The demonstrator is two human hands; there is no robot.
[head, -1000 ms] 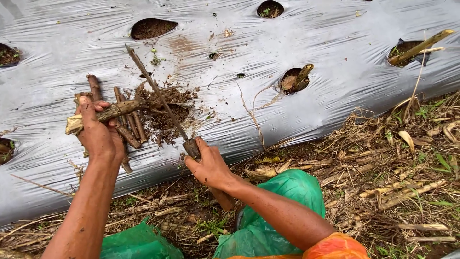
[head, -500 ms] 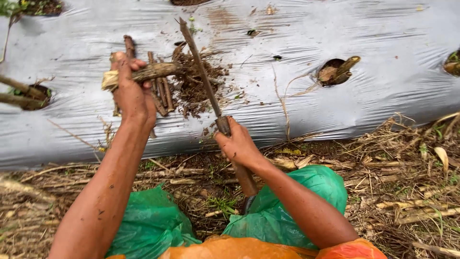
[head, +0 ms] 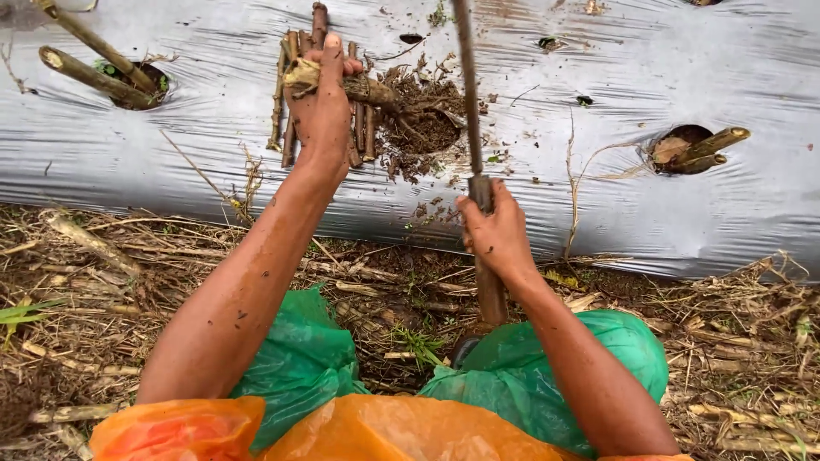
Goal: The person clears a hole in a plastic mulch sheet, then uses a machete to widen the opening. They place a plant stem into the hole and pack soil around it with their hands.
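My left hand (head: 323, 111) grips a short brown stem cutting (head: 369, 88), its far end pressed into a soil-filled planting hole (head: 434, 128) in the grey plastic mulch (head: 598, 196). A bundle of similar cuttings (head: 295, 85) lies on the plastic under that hand. My right hand (head: 495, 235) is closed around the wooden handle of a long, narrow blade (head: 467, 94), which points up and away, just right of the hole. Loose dirt is scattered around the hole.
Two cuttings stand slanted in a hole at the right (head: 700, 147), and two more at the upper left (head: 94, 68). Dry stalks and straw (head: 735, 341) cover the ground in front of the mulch. Green plastic (head: 547, 367) wraps my knees.
The view has shifted left along the bed. My left hand still pushes the cutting into the hole. The blade has swung from slanted left to nearly upright beside it.
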